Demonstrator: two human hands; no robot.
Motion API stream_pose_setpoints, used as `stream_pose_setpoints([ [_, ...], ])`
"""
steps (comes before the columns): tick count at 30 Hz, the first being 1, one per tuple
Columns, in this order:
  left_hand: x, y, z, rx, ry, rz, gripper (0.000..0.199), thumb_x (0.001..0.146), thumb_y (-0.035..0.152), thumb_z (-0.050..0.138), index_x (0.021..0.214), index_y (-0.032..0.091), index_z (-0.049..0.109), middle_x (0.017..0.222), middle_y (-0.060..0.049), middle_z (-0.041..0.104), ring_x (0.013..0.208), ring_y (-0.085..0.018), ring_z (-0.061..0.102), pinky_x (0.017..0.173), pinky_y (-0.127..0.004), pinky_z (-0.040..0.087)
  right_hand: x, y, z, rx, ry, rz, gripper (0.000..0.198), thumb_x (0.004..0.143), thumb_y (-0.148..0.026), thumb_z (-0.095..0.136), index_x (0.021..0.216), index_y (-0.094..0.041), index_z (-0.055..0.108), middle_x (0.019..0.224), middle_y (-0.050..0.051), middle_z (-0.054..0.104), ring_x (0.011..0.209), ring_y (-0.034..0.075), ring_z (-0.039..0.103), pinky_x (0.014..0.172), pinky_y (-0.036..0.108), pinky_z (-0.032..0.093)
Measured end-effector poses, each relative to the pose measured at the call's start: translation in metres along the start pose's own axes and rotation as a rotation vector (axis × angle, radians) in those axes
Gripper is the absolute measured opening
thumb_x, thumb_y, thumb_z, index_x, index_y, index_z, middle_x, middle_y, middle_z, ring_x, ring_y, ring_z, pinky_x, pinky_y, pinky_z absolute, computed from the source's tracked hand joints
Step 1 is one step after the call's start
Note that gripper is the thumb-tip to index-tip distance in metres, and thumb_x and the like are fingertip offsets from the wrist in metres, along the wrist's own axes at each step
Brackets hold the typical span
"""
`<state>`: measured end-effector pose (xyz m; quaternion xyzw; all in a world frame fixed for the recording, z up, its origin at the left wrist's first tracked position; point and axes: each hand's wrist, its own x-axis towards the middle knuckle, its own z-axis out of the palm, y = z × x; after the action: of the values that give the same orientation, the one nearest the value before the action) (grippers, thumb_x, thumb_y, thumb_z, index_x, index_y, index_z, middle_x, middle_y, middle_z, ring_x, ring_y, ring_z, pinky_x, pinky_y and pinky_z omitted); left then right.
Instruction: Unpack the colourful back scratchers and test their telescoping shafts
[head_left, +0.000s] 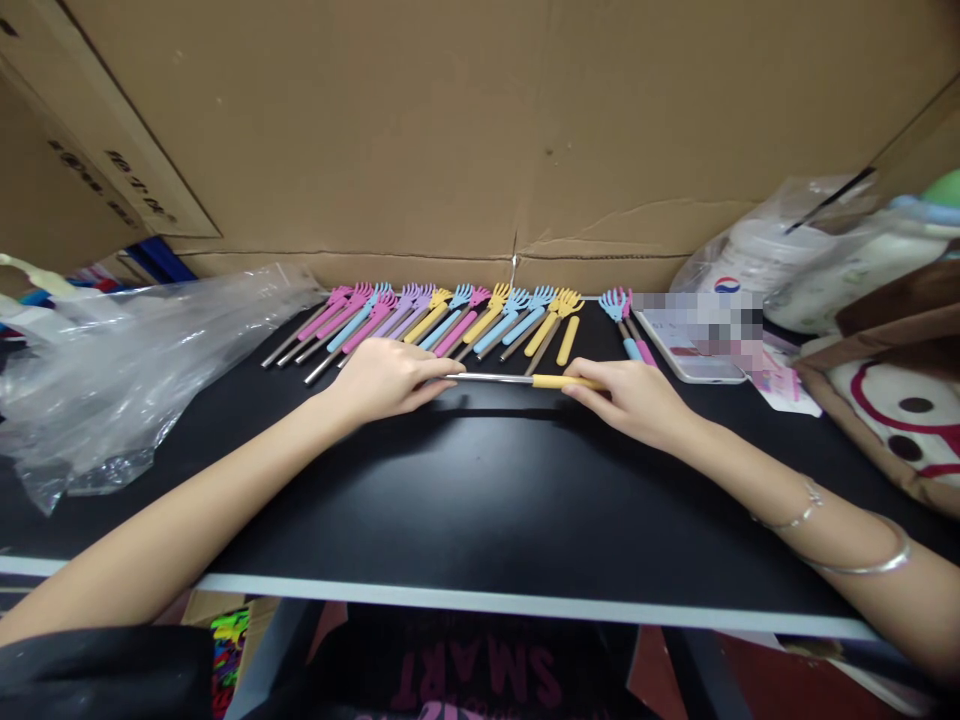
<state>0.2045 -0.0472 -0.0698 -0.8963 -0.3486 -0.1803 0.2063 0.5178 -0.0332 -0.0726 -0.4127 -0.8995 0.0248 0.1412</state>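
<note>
Above the black table, my left hand [386, 378] pinches one end of a thin metal rod [495, 379]. The rod's other end runs into a yellow handle sleeve [553, 381], which my right hand [628, 395] grips between thumb and fingers. Rod and sleeve lie level, in one line between both hands. Just behind them is a row of hand-shaped back scratchers [523, 325] in pink, blue, purple and yellow, with metal rods. A loose yellow sleeve [568, 341] rests at the row's right end. Further right lie a blue back scratcher [632, 348] and a pink one beside it.
A crumpled clear plastic bag [142, 350] covers the table's left side. At right are a phone [694, 345], a tagged card [787, 388], a bagged white container [776, 260] and a brown bag with a cartoon face [847, 440]. A cardboard wall [420, 130] stands behind.
</note>
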Motion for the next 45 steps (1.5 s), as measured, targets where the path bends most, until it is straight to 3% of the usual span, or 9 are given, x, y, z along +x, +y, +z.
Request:
stream_pose_setpoints([
  [12, 0.001, 0.001, -0.004, 0.012, -0.024, 0.000, 0.034, 0.096, 0.038, 0.041, 0.096, 0.025, 0.073, 0.072, -0.001, 0.074, 0.064, -0.013, 0.068, 0.049, -0.023, 0.034, 0.000, -0.001, -0.001, 0.007, 0.002, 0.005, 0.030, 0.092, -0.044, 0.039, 0.081, -0.022, 0.056, 0.063, 0.001, 0.062, 0.053, 0.015, 0.054, 0.054, 0.025, 0.032],
  [18, 0.000, -0.001, -0.003, 0.037, 0.031, 0.013, 0.031, 0.095, 0.038, 0.044, 0.094, 0.025, 0.072, 0.073, 0.001, 0.073, 0.065, -0.012, 0.067, 0.050, -0.023, 0.032, 0.000, -0.003, -0.002, 0.052, 0.006, 0.026, 0.032, 0.092, -0.045, 0.038, 0.078, -0.022, 0.055, 0.056, -0.001, 0.055, 0.049, 0.014, 0.048, 0.052, 0.025, 0.029],
  [23, 0.001, 0.001, -0.012, 0.139, 0.107, 0.077, 0.029, 0.095, 0.038, 0.045, 0.094, 0.027, 0.072, 0.065, 0.002, 0.069, 0.058, -0.011, 0.061, 0.050, -0.025, 0.030, 0.001, -0.004, -0.005, 0.282, -0.108, 0.051, 0.038, 0.091, -0.047, 0.039, 0.076, -0.020, 0.060, 0.055, -0.003, 0.049, 0.049, 0.012, 0.043, 0.053, 0.025, 0.030],
  [30, 0.005, 0.010, -0.023, 0.166, -0.008, 0.053, 0.035, 0.098, 0.038, 0.039, 0.093, 0.028, 0.072, 0.057, -0.001, 0.062, 0.054, -0.011, 0.054, 0.049, -0.028, 0.022, 0.003, -0.005, -0.006, 0.550, -0.289, 0.027, 0.049, 0.092, -0.054, 0.035, 0.076, -0.017, 0.062, 0.064, -0.001, 0.048, 0.061, 0.013, 0.043, 0.061, 0.026, 0.034],
  [39, 0.002, 0.007, -0.003, 0.182, 0.227, 0.164, 0.026, 0.095, 0.036, 0.049, 0.087, 0.023, 0.070, 0.058, 0.003, 0.064, 0.055, -0.009, 0.058, 0.051, -0.025, 0.029, 0.005, -0.005, -0.002, 0.474, -0.224, 0.083, 0.047, 0.089, -0.052, 0.037, 0.072, -0.017, 0.063, 0.060, -0.001, 0.049, 0.057, 0.012, 0.042, 0.060, 0.027, 0.032],
  [45, 0.001, 0.007, 0.002, 0.079, 0.148, 0.105, 0.030, 0.096, 0.038, 0.046, 0.088, 0.022, 0.070, 0.064, 0.003, 0.069, 0.056, -0.011, 0.063, 0.050, -0.024, 0.032, 0.003, -0.007, -0.004, 0.305, -0.165, 0.105, 0.046, 0.091, -0.048, 0.034, 0.073, -0.019, 0.065, 0.055, -0.001, 0.050, 0.050, 0.012, 0.043, 0.057, 0.026, 0.030],
])
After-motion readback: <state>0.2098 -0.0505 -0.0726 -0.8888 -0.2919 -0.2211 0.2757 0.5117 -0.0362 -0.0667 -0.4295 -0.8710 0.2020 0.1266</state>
